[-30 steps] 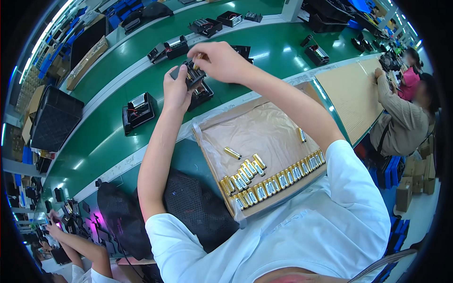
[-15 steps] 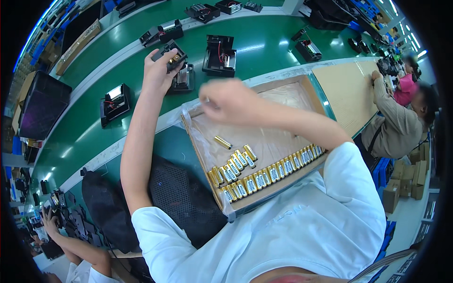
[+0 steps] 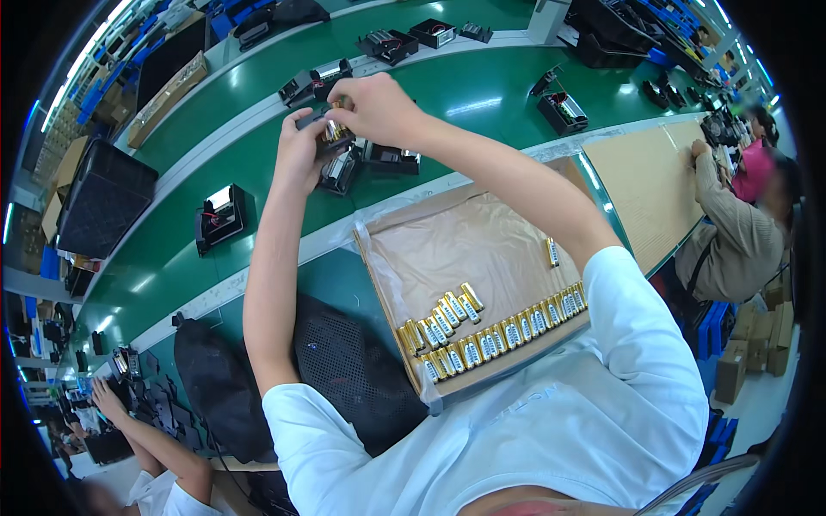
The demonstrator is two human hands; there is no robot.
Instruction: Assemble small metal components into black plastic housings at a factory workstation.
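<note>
My left hand (image 3: 297, 155) is closed around a small black plastic battery case (image 3: 327, 150), holding it up over the green bench. Gold cylindrical batteries (image 3: 333, 131) show inside the case. The fingers of my right hand (image 3: 383, 107) pinch a gold battery at the case's upper edge, mostly hidden by the fingertips. Just below the held case, another black case (image 3: 342, 169) rests on the bench, partly covering a larger open one (image 3: 396, 160). Nearer to me, a shallow cardboard tray (image 3: 379, 271) lined with brown paper holds rows of gold batteries (image 3: 489, 346).
Open black cases stand about the bench, one at left (image 3: 221, 217) and one at right (image 3: 563, 110). A black mesh bag (image 3: 344, 365) lies left of the tray. Cardboard sheet (image 3: 645, 189) covers the right side. Co-workers sit at the right (image 3: 731, 224) and lower left (image 3: 168, 473).
My right hand has moved from above the tray up and left to the held case. The lone battery near the tray's left side is gone. My view has shifted slightly.
</note>
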